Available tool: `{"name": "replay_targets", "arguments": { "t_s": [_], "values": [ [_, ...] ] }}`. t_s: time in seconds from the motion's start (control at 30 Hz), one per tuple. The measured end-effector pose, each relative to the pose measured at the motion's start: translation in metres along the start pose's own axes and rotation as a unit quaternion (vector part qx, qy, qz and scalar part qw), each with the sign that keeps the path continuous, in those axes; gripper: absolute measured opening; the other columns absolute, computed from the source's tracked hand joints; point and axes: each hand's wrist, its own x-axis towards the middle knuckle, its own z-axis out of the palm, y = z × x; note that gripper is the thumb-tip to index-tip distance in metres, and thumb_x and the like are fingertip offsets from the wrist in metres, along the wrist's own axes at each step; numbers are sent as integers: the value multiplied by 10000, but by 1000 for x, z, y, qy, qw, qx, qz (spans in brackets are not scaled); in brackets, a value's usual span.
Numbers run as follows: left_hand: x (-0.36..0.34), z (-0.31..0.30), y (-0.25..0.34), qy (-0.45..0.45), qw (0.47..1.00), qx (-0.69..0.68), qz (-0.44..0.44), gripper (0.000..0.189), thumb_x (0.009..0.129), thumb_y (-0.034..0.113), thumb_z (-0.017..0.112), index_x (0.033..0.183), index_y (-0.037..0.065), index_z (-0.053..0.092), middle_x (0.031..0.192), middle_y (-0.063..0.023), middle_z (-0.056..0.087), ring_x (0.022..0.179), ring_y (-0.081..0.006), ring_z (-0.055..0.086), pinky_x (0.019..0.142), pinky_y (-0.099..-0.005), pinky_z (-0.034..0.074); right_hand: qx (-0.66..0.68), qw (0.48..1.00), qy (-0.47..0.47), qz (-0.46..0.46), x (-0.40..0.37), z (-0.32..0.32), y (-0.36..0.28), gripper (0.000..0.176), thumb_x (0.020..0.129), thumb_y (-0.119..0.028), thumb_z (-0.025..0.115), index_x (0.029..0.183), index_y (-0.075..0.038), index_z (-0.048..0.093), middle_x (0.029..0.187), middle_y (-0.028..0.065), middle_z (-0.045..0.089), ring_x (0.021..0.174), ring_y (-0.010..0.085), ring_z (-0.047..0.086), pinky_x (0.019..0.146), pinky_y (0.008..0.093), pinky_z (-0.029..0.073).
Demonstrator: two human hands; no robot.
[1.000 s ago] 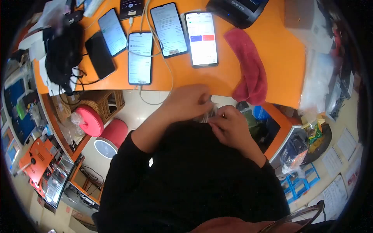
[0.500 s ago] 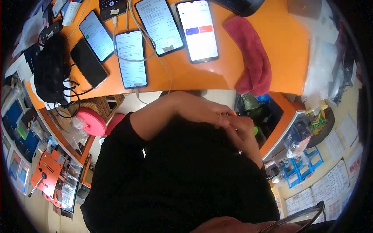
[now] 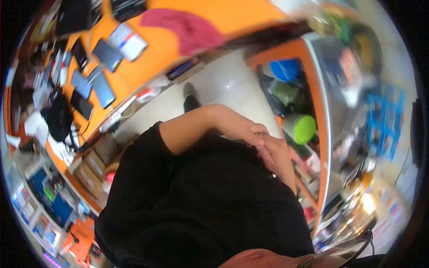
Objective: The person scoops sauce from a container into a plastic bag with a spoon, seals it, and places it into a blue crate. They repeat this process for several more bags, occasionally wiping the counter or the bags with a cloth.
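Observation:
In front of my black shirt, my left hand (image 3: 252, 134) and my right hand (image 3: 277, 154) are clasped together. The fingers of my left hand close over those of my right hand, and no object shows between them. Both hands are in front of the table's edge, left of an open orange cabinet (image 3: 316, 80). Several phones lie apart from my hands on the orange table, among them one with a lit white screen (image 3: 127, 41). A crumpled dark red cloth (image 3: 190, 29) rests at the table's edge.
Inside the cabinet are a green-lidded container (image 3: 304, 129) and a blue item (image 3: 286, 70). A blue rack (image 3: 385, 120) stands at the right. On the table's left side lies a black bag (image 3: 58, 116). An orange machine (image 3: 80, 241) is at lower left.
The view has swung to the right, so the table and phones sit farther up and left, and more of the cabinet and floor shows. My hands stay clasped.

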Motion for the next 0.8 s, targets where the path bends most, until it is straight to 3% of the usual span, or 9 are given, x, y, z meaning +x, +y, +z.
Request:
{"name": "replay_targets", "arguments": {
  "t_s": [0.13, 0.17, 0.27, 0.3, 0.43, 0.5, 0.57, 0.67, 0.8],
  "values": [
    [138, 46, 25, -94, 994, 40, -37, 648, 1002, 405, 430, 1413, -64, 253, 1375, -183, 407, 1270, -201, 389, 1058, -329, 311, 11, 992, 102, 79, -130, -36, 47, 161, 916, -214, 564, 955, -76, 637, 817, 130, 655, 700, 352, 631, 637, 409, 511],
    [168, 58, 25, -122, 991, -6, -55, 650, 996, 414, 444, 1414, -50, 266, 1387, -161, 403, 1276, -200, 384, 1061, -329, 307, -16, 991, 110, 75, -162, -46, 57, 180, 909, -240, 568, 983, -89, 633, 929, 114, 664, 780, 333, 646, 677, 399, 525],
    [251, 87, 26, -137, 990, 25, -23, 654, 991, 412, 458, 1434, -21, 249, 1364, -133, 419, 1240, -179, 410, 1046, -326, 324, -35, 953, 300, 36, -238, -63, 82, 162, 896, -209, 576, 997, -97, 635, 1016, 90, 660, 831, 317, 646, 696, 394, 527],
    [272, 93, 32, -149, 987, 23, -63, 722, 967, 453, 488, 1462, 11, 203, 1299, -113, 450, 1186, -177, 446, 1021, -339, 353, -47, 926, 374, 30, -264, -66, 97, 146, 885, -150, 575, 1009, -96, 632, 1043, 93, 657, 856, 308, 644, 705, 383, 527],
    [329, 107, 47, -106, 994, -11, -35, 839, 907, 562, 516, 1476, 46, 179, 1220, -97, 478, 1092, -209, 503, 982, -368, 392, -71, 731, 671, 107, -365, -108, 143, 176, 947, -52, 481, 1045, -40, 627, 980, 102, 643, 808, 190, 626, 704, 315, 507],
    [356, 101, 48, -72, 997, -15, -18, 820, 916, 565, 494, 1475, 50, 186, 1216, -99, 484, 1061, -199, 516, 966, -359, 400, -72, 635, 751, 163, -415, -139, 175, 187, 938, -45, 492, 1068, -55, 627, 986, 130, 644, 825, 239, 634, 728, 324, 500],
    [386, 91, 46, -36, 999, -21, 11, 803, 927, 575, 454, 1476, 51, 190, 1204, -109, 496, 972, -178, 528, 907, -339, 415, -222, 619, 716, 233, -456, -173, 217, 216, 946, -67, 509, 1139, -54, 604, 1028, 120, 621, 832, 203, 593, 752, 311, 490],
    [428, 83, 58, 17, 997, -38, 58, 822, 921, 610, 425, 1472, 44, 195, 1174, -110, 485, 983, -160, 478, 891, -312, 390, -214, 603, 662, 390, -476, -207, 300, 346, 871, -82, 628, 1210, -138, 591, 1026, 125, 586, 859, 263, 589, 781, 346, 489],
    [497, 73, 75, 81, 988, -35, 125, 851, 904, 598, 466, 1465, 21, 192, 1216, -109, 481, 951, -166, 480, 896, -327, 391, -238, 629, 638, 375, -468, -239, 374, 513, 761, -182, 755, 1247, -233, 599, 1010, 121, 561, 861, 295, 590, 775, 376, 489]
  ]
}}
